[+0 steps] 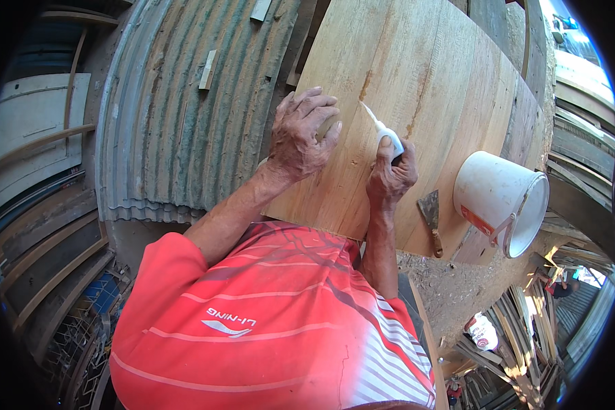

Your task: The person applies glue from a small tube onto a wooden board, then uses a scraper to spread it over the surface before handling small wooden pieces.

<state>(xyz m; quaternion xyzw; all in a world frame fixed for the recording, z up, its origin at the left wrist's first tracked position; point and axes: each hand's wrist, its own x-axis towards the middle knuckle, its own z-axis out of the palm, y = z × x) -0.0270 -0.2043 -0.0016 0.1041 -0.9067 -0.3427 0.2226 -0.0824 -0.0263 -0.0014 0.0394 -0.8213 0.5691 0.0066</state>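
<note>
My right hand (393, 175) grips a small white squeeze bottle (395, 140), the thumb pressed on its side. Its long thin nozzle points up and left, the tip close to a brown streak (366, 83) along a seam of the wooden panel (451, 89). Over the panel's left edge is my left hand (303, 133), loosely curled with the thumb apart and nothing visible in it. A putty knife (429, 213) with a worn blade and brown handle lies on the panel, to the right of my right forearm.
A white bucket (482, 181) lies tipped at the panel's right, its mouth facing right. Corrugated metal sheeting (178, 137) spans the left, with small wood pieces (208, 70) on it. Wood scraps (519, 328) are piled at lower right, and stacked boards (584, 157) stand at far right.
</note>
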